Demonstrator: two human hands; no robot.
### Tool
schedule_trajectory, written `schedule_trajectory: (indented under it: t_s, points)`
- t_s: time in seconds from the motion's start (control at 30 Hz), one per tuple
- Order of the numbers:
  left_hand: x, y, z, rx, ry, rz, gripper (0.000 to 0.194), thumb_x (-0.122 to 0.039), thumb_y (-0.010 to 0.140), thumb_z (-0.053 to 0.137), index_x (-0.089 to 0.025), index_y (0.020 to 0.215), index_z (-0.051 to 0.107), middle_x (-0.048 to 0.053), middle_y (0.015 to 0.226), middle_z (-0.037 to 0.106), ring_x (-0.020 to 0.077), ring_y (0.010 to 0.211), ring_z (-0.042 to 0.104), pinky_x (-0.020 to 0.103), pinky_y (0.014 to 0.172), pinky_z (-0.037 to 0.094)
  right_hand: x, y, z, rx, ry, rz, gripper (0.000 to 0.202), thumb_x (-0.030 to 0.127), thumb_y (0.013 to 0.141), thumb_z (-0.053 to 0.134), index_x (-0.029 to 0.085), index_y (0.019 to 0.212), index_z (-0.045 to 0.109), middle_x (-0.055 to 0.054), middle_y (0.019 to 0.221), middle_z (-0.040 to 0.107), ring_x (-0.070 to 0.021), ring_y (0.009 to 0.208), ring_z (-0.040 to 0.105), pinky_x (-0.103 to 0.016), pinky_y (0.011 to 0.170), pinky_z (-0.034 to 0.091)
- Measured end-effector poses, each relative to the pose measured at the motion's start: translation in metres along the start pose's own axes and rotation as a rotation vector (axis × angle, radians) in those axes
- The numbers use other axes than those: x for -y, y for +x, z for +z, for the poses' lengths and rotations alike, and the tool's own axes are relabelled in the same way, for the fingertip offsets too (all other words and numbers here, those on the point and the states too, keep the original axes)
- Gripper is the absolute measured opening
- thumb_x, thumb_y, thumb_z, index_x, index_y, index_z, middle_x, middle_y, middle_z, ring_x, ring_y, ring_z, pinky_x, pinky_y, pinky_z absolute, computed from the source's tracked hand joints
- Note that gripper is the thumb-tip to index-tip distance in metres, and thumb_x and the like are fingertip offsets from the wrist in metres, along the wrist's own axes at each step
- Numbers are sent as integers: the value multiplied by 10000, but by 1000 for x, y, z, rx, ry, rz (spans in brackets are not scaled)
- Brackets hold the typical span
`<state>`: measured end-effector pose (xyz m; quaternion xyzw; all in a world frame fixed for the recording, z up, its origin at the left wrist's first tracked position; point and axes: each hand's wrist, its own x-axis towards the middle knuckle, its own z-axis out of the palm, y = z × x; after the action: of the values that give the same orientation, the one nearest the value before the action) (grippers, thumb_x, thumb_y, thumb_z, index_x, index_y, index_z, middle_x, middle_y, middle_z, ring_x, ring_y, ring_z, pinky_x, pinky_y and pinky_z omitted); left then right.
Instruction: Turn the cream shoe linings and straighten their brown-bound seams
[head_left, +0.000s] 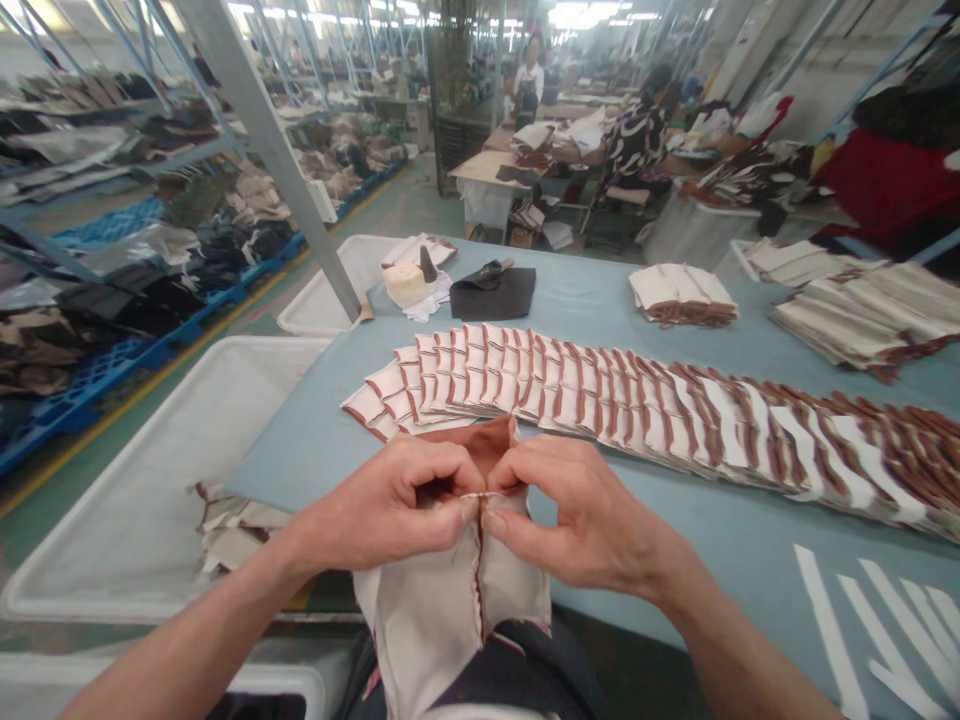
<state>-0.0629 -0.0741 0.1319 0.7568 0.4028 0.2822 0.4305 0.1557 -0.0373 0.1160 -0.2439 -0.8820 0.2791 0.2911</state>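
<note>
A sewn piece of cream and brown material (420, 620) hangs between my hands at the table's near edge, its lower part over my lap. A brown seam runs down its middle. My left hand (397, 500) pinches its top edge just left of the seam, thumb in front and fingers curled behind. Close beside it, my right hand (577, 500) pinches the same edge just right of the seam. Beyond my hands, a long overlapping row of similar cream and brown pieces (525, 375) fans across the blue table (315, 440).
White strips (829, 625) lie at the right. Farther back are a dark folded cloth (493, 292), a cream roll with a dark cone (405, 284) and stacked pieces (682, 292). White bins (135, 500) stand left, near a grey post (277, 150). Other people sit and stand beyond.
</note>
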Motion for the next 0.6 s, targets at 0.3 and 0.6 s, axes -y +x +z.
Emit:
schedule_trajectory:
  t_s: [0.3, 0.6]
  points:
    - [-11, -3, -5, -92, 274, 127, 156, -25, 788, 526, -159, 756, 598, -66, 633, 507, 61, 537, 410, 184, 528, 315, 7, 7, 12, 17, -102, 62, 176, 173, 810, 581, 206, 655, 506, 16, 594, 580, -129, 554, 448, -285, 566, 247]
    - [4, -7, -6, -43, 490, 315, 168, -34, 870, 490, -173, 867, 584, -32, 689, 590, 92, 598, 518, 208, 578, 372, 13, 12, 9, 115, 108, 242, 151, 143, 749, 548, 199, 638, 463, 58, 587, 460, -100, 555, 370, -257, 566, 257]
